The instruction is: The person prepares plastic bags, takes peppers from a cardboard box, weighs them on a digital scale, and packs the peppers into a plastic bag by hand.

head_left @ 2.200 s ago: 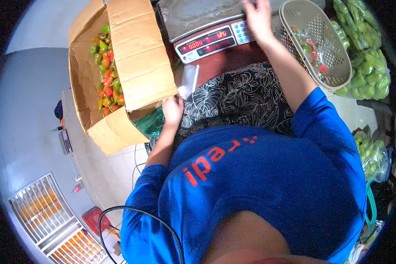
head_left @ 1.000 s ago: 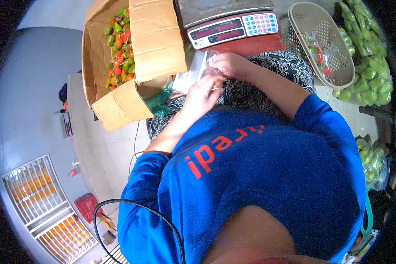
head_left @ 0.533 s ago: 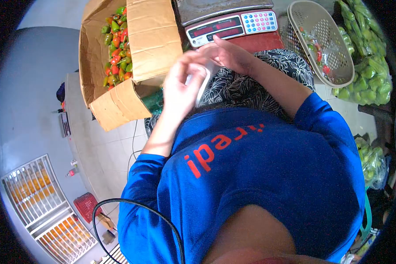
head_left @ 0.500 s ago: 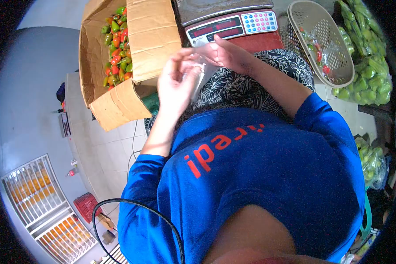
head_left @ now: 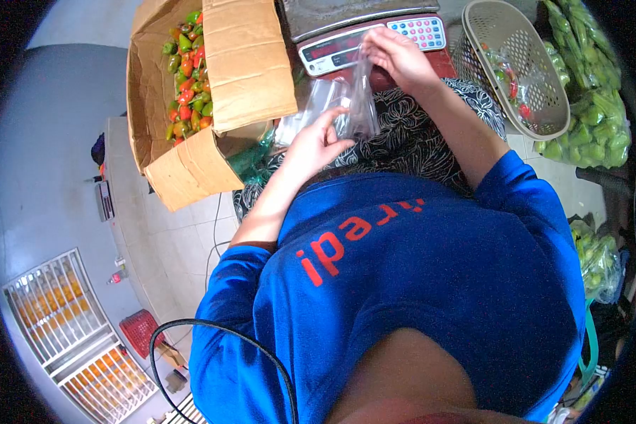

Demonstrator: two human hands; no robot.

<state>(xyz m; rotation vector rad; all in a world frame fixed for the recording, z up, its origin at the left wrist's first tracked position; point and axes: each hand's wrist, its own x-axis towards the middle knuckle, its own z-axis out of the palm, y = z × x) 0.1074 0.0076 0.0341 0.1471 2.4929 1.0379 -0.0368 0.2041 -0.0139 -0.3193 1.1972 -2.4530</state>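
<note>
My right hand (head_left: 401, 60) is raised in front of the scale, its fingers pinched on the top of a thin clear plastic bag (head_left: 362, 99). The bag hangs down in folds toward my lap. Lower and to the left, my left hand (head_left: 316, 147) is open, thumb and index finger apart, close beside the hanging bag. Behind its fingers, more clear plastic (head_left: 314, 109) lies by the cardboard box. A digital scale (head_left: 346, 49) with a metal platform stands ahead, its display partly covered by the bag and my right hand.
A cardboard box (head_left: 251, 67) of red and green peppers (head_left: 185, 92) stands at left, with green plastic (head_left: 251, 164) under its flap. To the right are a perforated basket (head_left: 555, 116) and bagged green vegetables (head_left: 597, 134). A black cable (head_left: 222, 326) loops at lower left.
My hands have moved apart. The right has risen toward the scale, drawing the plastic bag out lengthwise; the left has dropped lower and opened.
</note>
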